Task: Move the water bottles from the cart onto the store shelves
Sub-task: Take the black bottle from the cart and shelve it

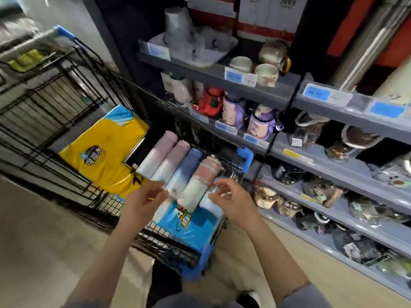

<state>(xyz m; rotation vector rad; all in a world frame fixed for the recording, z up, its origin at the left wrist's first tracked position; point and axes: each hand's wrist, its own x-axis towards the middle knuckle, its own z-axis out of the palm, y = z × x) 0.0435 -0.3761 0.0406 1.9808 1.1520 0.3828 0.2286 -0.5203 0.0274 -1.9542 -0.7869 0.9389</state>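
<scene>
Black wire makes up the cart (55, 112), which fills the 9 o'clock side of the view, with blue corner caps. Four bottles (178, 172) lie side by side in its near end, tops pointing toward 1 o'clock: two pale pink ones, a blue one, and a pink-and-white one with a cap nearest the shelves (333, 165). They rest on a blue pack (189, 230); a yellow pack (104, 156) lies just beside them at 10 o'clock.

Both hands hover low over the bottoms of the bottles. The left hand (142, 201) sits at 7 o'clock of the row, fingers loosely curled and holding nothing, fingertips near the pale pink bottles. The right hand (231, 196) sits at 4 o'clock of the row, fingers also loosely bent with nothing in them, close to the capped bottle; motion blur hides whether either hand touches a bottle.

Grey shelves run from 12 to 4 o'clock. On the top one stand clear cups (189, 34) on a tray and cream mugs (253, 67). On the next stand a red flask (211, 101) and purple flasks (249, 116), behind blue price tags. Lower shelves hold jars and packed goods, too blurred to name. A steel tube (364, 50) leans at 1 o'clock. Tan floor shows at 6 o'clock, along with grey sleeves.
</scene>
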